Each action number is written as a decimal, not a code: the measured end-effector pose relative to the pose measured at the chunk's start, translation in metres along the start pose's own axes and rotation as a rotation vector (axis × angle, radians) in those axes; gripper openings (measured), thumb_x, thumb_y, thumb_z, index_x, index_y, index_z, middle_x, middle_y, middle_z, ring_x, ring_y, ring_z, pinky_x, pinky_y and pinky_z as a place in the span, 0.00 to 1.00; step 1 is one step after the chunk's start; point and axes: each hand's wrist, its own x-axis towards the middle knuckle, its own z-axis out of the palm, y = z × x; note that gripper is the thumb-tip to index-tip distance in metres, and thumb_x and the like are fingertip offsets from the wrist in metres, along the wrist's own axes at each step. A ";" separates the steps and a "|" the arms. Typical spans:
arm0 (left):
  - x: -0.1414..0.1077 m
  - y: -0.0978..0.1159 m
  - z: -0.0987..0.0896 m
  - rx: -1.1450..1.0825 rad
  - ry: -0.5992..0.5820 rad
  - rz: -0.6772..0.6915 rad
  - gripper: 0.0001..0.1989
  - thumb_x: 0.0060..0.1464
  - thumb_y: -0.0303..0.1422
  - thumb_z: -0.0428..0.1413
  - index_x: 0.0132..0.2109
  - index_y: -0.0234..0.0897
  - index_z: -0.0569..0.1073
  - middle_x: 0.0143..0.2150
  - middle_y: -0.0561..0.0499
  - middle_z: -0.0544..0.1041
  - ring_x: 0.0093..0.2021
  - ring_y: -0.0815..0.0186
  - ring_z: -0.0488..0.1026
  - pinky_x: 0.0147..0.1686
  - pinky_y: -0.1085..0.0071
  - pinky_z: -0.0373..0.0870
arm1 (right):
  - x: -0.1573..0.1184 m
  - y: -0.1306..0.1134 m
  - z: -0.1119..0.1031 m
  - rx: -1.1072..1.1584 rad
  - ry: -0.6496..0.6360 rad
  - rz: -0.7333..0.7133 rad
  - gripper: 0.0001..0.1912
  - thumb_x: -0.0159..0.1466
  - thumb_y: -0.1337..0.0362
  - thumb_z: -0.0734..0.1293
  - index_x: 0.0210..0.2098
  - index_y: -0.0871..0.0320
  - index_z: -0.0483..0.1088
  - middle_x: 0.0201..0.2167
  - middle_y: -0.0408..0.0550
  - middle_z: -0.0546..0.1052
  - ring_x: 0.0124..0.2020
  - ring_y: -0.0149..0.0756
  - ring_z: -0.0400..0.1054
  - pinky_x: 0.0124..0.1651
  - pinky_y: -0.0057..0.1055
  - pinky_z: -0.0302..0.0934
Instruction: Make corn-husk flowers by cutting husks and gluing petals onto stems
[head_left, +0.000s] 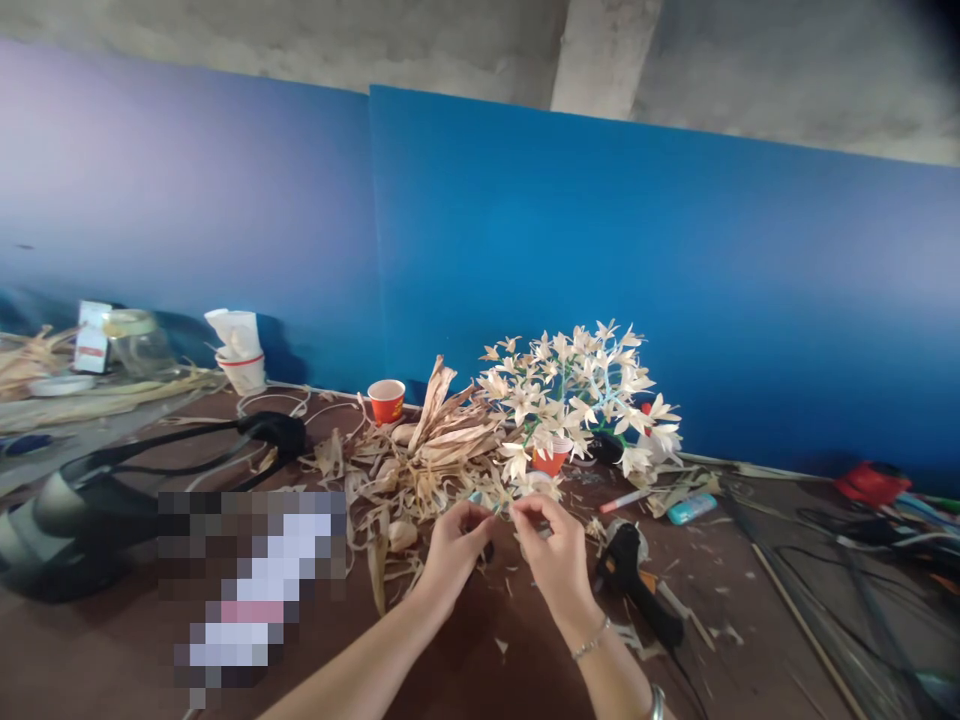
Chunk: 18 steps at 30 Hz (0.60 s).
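Note:
Over the brown table my left hand (456,548) is closed, thumb and fingertips pinched together. My right hand (553,545) faces it in a similar pinch, a small gap between the two. Whatever sits in the fingertips is too small to name; a pale, greenish bit shows near the left ones. Just beyond the hands lie dry corn husk strips (431,490) and larger husks (457,432). Behind them stands a bunch of cream husk flowers (581,390) on green and light-blue stems, with a red cup (551,458) below. A black glue gun (639,588) lies right of my right hand.
A red paper cup (387,403) and a white cup (244,372) holding tissue stand along the blue wall. Left are a large black object (67,525) and a blurred-out patch. On the right lie a turquoise packet (691,509), a marker (622,501), cables and a red tool (874,484).

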 end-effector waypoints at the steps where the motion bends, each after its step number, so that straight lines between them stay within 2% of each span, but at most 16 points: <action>1: 0.000 0.000 0.000 -0.002 -0.002 0.009 0.14 0.41 0.42 0.58 0.26 0.33 0.69 0.19 0.54 0.68 0.20 0.71 0.64 0.21 0.76 0.58 | 0.000 0.000 0.000 0.007 -0.002 -0.018 0.06 0.58 0.66 0.62 0.26 0.57 0.68 0.27 0.46 0.74 0.30 0.35 0.68 0.35 0.29 0.62; 6: 0.000 0.000 0.000 0.009 -0.013 0.009 0.14 0.43 0.41 0.57 0.26 0.33 0.69 0.19 0.54 0.68 0.20 0.70 0.63 0.21 0.76 0.58 | -0.001 -0.002 0.001 -0.005 -0.010 0.002 0.06 0.59 0.67 0.61 0.27 0.57 0.68 0.26 0.45 0.73 0.29 0.33 0.67 0.32 0.28 0.61; 10: 0.000 -0.001 0.000 0.041 -0.005 0.033 0.13 0.43 0.40 0.57 0.26 0.32 0.70 0.21 0.54 0.69 0.22 0.71 0.63 0.22 0.76 0.58 | -0.001 -0.002 0.002 -0.041 -0.001 0.003 0.06 0.59 0.67 0.61 0.27 0.57 0.68 0.26 0.44 0.73 0.29 0.33 0.67 0.34 0.28 0.61; 18: 0.000 -0.004 0.000 0.031 -0.035 -0.001 0.14 0.43 0.41 0.57 0.27 0.33 0.70 0.20 0.54 0.69 0.20 0.71 0.64 0.21 0.75 0.60 | 0.000 -0.002 0.002 -0.068 0.011 -0.006 0.05 0.58 0.67 0.61 0.27 0.57 0.68 0.27 0.45 0.73 0.29 0.34 0.68 0.34 0.28 0.62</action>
